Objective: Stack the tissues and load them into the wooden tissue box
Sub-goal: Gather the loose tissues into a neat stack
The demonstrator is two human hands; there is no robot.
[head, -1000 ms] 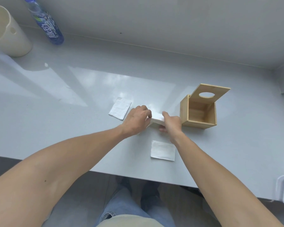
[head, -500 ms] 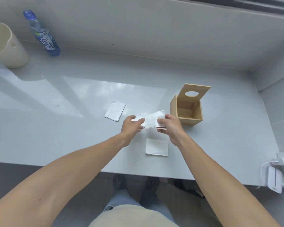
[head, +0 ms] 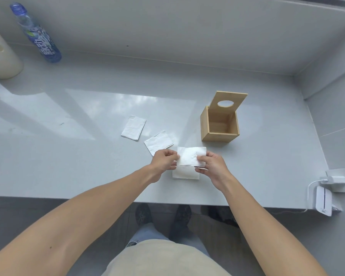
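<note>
Head view: I see my left hand (head: 163, 159) and right hand (head: 211, 165), each grip pinching one white folded tissue (head: 189, 157) above another tissue (head: 184, 174) on the worktop (head: 68, 166); the wooden tissue box (head: 220, 124) stands open nearby.

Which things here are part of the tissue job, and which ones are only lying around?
Part of the job:
held tissue, in left hand and right hand
tissue under the hands
two loose tissues
wooden tissue box, lid open

Lying about:
blue bottle
cream container
white charger
</note>
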